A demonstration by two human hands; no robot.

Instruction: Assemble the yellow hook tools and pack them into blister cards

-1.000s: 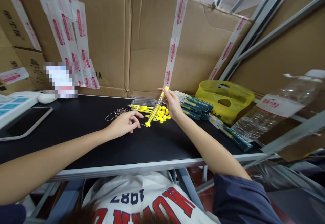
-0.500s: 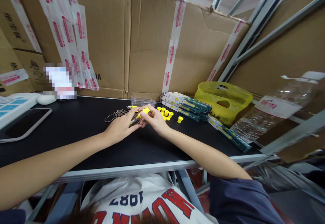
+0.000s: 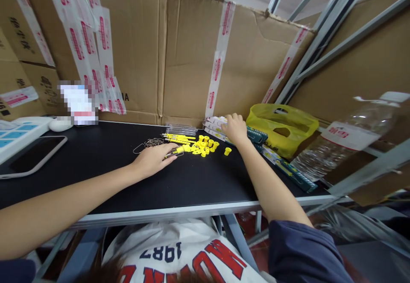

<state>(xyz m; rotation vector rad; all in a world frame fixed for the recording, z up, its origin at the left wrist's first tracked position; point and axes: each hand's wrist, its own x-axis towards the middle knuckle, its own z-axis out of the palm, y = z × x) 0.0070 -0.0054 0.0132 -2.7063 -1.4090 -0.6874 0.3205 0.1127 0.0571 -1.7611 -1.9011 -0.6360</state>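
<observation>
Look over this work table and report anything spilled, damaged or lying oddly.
Small yellow caps lie loose in a scattered heap on the black table, just past the left hand, one apart from the rest. At the right, a clear bottle lies on its side. The cardboard behind has a ragged, torn top edge.

Bright even light, warped edges

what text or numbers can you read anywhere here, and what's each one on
"1987", upside down to the camera, on the white shirt; the red letters under it are cut off.
"A", the end of a black word on the cardboard box; tape hides the rest.
Red print on the tape strips, the bottle label and the green packs: too small or blurred to read.
</observation>
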